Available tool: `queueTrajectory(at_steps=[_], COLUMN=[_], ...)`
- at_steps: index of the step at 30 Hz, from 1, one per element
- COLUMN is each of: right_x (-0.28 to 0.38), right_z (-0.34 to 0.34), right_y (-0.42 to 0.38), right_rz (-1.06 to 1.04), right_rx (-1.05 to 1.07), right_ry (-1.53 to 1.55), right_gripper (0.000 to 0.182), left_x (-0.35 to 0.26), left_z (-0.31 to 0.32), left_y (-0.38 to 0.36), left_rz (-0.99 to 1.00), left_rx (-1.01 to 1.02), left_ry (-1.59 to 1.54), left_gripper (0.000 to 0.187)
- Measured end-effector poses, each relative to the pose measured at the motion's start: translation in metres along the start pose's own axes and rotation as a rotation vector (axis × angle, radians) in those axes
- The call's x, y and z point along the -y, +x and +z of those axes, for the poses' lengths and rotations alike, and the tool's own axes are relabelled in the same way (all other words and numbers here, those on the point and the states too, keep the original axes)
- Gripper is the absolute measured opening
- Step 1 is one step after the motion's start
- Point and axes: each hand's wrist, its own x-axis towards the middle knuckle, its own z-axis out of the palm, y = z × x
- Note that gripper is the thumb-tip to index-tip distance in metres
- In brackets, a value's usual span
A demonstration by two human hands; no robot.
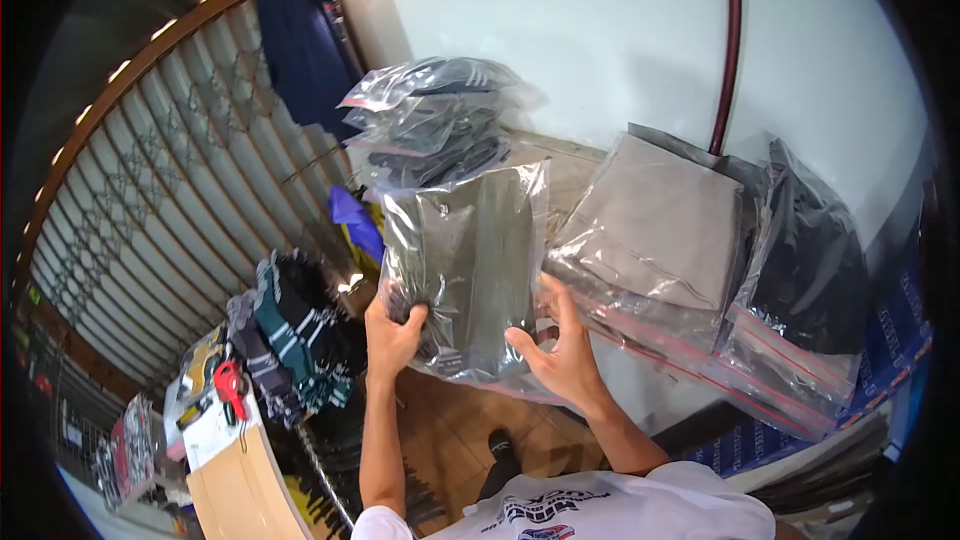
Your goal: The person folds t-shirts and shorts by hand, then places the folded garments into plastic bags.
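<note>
A clear plastic bag with a folded dark olive garment [470, 250] is held up in front of me by both hands. My left hand [397, 332] grips its lower left side, thumb on the front. On the lower right edge, my right hand [560, 345] holds the same bag, thumb in front and fingers towards the back. Just behind it rises a stack of bagged dark garments [435, 115]. To the right lie a bagged grey-beige garment [655, 225] and a bagged black garment [810, 260], with red seal strips on the bags.
A folding metal gate [150, 190] stands at the left. Striped dark garments [295, 335] hang below it, beside a small table [245, 485] with a red tool [230, 388]. A dark red pole [730, 50] runs along the pale wall.
</note>
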Motion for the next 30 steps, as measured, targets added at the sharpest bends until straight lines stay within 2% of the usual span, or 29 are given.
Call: queueTrajectory(at_steps=[1, 2, 7, 9, 11, 12, 13, 14, 15, 17, 18, 19, 20, 21, 24, 26, 28, 30], right_x=[-0.004, -0.010, -0.015, -0.022, -0.018, -0.017, -0.014, -0.008, -0.009, -0.014, -0.020, -0.029, -0.038, -0.048, -0.081, -0.129, -0.168, -0.196], right_z=[0.002, 0.001, 0.016, 0.024, 0.031, 0.034, 0.037, 0.042, 0.046, 0.051, 0.056, 0.061, 0.065, 0.069, 0.077, 0.084, 0.084, 0.075], right_y=[0.009, 0.017, 0.065, 0.087, 0.086, 0.084, 0.081, 0.077, 0.075, 0.065, 0.062, 0.059, 0.056, 0.053, 0.043, 0.026, 0.009, -0.008], right_rz=[-0.090, -0.036, -0.073, -0.084, -0.079, -0.131, -0.180, -0.166, -0.157, 0.011, 0.019, 0.105, 0.189, 0.192, 0.380, 0.384, 0.385, 0.703], right_rx=[-0.064, -0.023, -0.190, -0.299, -0.361, -0.306, -0.249, -0.207, -0.230, 0.125, 0.113, 0.230, 0.351, 0.349, 0.558, 0.546, 0.540, 0.474], right_ry=[0.015, -0.033, 0.005, -0.256, -0.284, -0.289, -0.294, -0.241, -0.250, -0.030, -0.032, 0.069, 0.171, 0.171, 0.160, 0.184, 0.207, 0.037], right_gripper=[0.074, 0.088, 0.085, 0.086, 0.081, 0.078, 0.075, 0.062, 0.062, 0.050, 0.050, 0.046, 0.043, 0.043, 0.045, 0.046, 0.048, 0.047], left_x=[0.006, 0.018, 0.074, 0.108, 0.151, 0.165, 0.180, 0.180, 0.179, 0.175, 0.167, 0.165, 0.168, 0.171, 0.161, 0.146, 0.135, 0.118], left_z=[0.007, 0.012, 0.052, 0.081, 0.104, 0.107, 0.115, 0.119, 0.123, 0.127, 0.129, 0.130, 0.133, 0.135, 0.133, 0.129, 0.121, 0.106], left_y=[0.022, 0.046, 0.154, 0.213, 0.241, 0.254, 0.263, 0.268, 0.273, 0.280, 0.282, 0.282, 0.283, 0.283, 0.275, 0.261, 0.239, 0.214], left_rz=[0.000, 0.026, 0.036, 0.066, 0.123, 0.143, 0.153, 0.137, 0.117, 0.187, 0.148, 0.109, 0.108, 0.128, 0.154, 0.157, 0.263, 0.318], left_rx=[0.023, 0.081, 0.260, 0.359, 0.420, 0.425, 0.449, 0.489, 0.528, 0.570, 0.612, 0.650, 0.655, 0.621, 0.539, 0.491, 0.251, 0.178], left_ry=[-0.020, -0.040, -0.029, -0.028, 0.028, 0.214, 0.202, 0.117, 0.035, 0.063, 0.060, 0.058, 0.055, 0.086, 0.193, 0.269, 0.263, 0.257], left_gripper=[0.028, 0.029, 0.028, 0.027, 0.026, 0.026, 0.026, 0.026, 0.026, 0.026, 0.024, 0.022, 0.022, 0.025, 0.033, 0.039, 0.054, 0.058])
